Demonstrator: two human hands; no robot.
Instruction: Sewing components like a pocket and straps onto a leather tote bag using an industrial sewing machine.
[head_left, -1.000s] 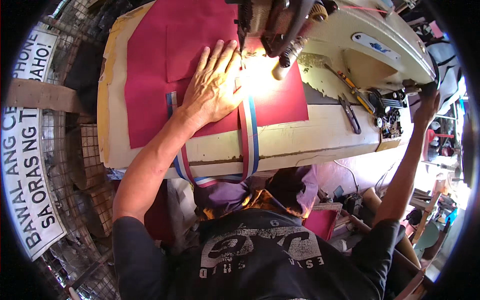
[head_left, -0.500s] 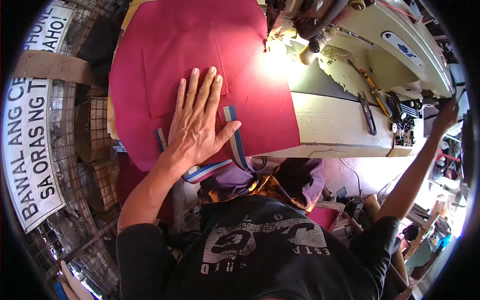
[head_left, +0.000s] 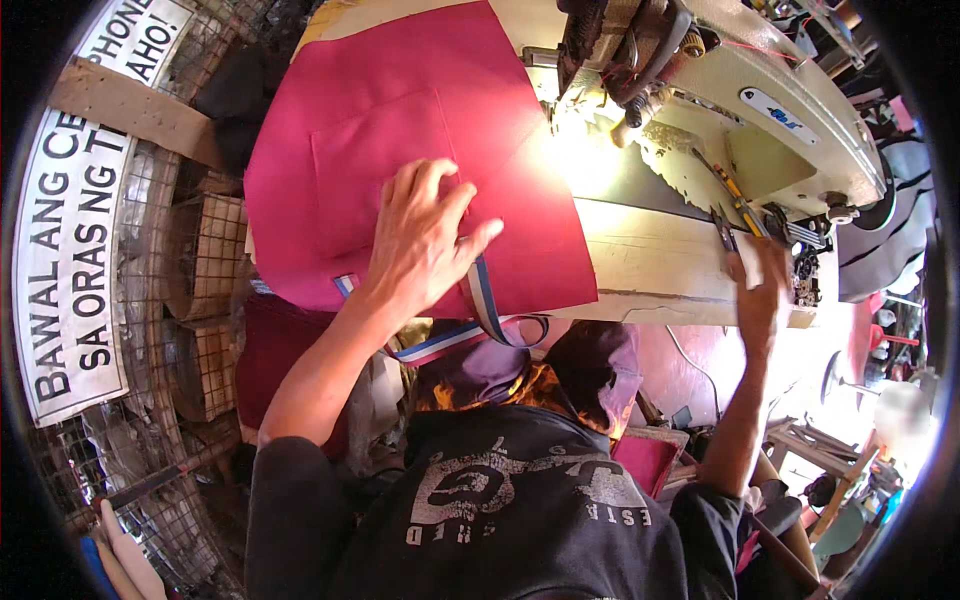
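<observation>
My left hand is over the magenta fabric panel, fingers bent and thumb apart, holding nothing. Whether its fingertips touch the cloth, I cannot tell. A stitched square pocket shows on the panel beyond the hand. Close by the thumb, a striped strap in blue, white and red loops off the panel's near edge. My right hand reaches onto the machine bed, blurred, at the handle end of dark thread snips. Its fingers partly hide the snips, so any grip is unclear.
A sewing machine with its lamp lit stands over the panel's right side. A yellow-and-black tool lies by the snips on the pale table. Wire mesh and a white sign line the left.
My right hand has come in from the far right to the snips. My left hand has gone from lying flat with fingers stretched to bent fingers, a little nearer me.
</observation>
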